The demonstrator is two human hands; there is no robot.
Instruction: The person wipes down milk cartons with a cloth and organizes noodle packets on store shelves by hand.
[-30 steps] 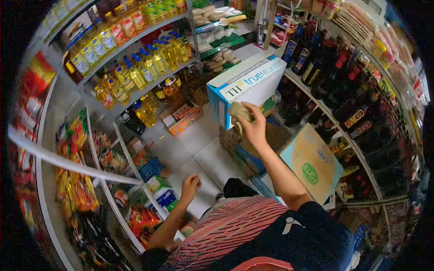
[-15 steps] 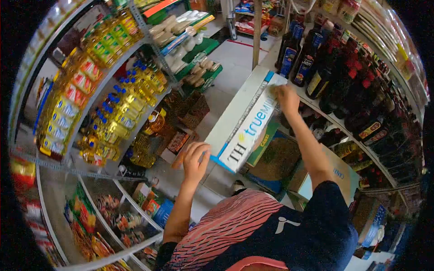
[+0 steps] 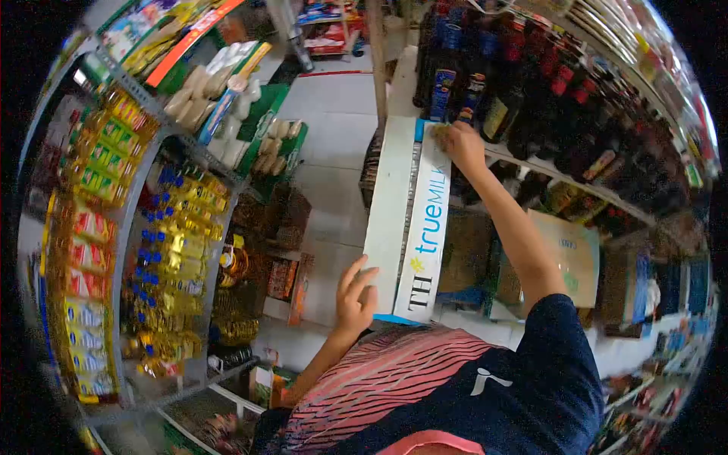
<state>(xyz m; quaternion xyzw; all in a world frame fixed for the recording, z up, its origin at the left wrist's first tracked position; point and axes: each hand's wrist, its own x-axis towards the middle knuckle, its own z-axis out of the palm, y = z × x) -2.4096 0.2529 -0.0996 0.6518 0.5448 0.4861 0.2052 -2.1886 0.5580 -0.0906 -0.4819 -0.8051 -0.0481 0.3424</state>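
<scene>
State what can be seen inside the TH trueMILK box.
No contents of the box show; white panels cover them. Outside, the right hand is at its far end, the left hand nearer.

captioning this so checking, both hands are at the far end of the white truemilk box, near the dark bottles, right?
Not both: the head view shows the right hand at the far end of the white trueMILK box, near the dark bottles, but the left hand is beside its near end.
</scene>
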